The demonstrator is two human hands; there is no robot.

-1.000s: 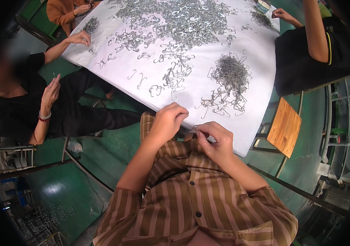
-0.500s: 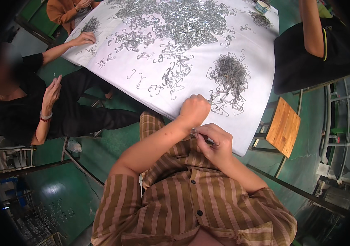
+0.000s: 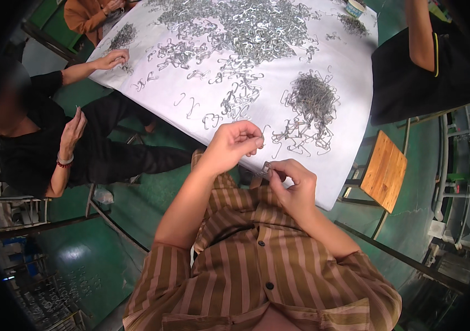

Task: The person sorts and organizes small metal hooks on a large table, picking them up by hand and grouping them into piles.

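My left hand point(image 3: 234, 144) is just over the table's near edge, thumb and fingertips pinched together. A thin bent wire hook point(image 3: 266, 133) sticks up from that pinch. Lower and to the right, my right hand point(image 3: 296, 181) grips a small shiny metal piece point(image 3: 266, 167) between thumb and forefinger; its exact shape is too small to make out. Just beyond my hands, a pile of dark wire hooks point(image 3: 313, 98) lies on the white-covered table point(image 3: 279, 83), with several looser ones on its near side. Shiny metal hooks point(image 3: 262, 33) form a larger heap farther back.
Loose hooks point(image 3: 240, 96) trail from the big heap toward me. At left, a person in black point(image 3: 72, 132) holds a small item; another person's orange sleeve point(image 3: 83, 22) shows behind. A person in black point(image 3: 422, 77) is at right, near a wooden stool point(image 3: 382, 172). A cup point(image 3: 354, 7) stands at the back.
My left hand has turned over and moved left, from a fist by the dark pile to a pinch with a wire hook showing. My right hand has risen slightly, still gripping the metal piece.
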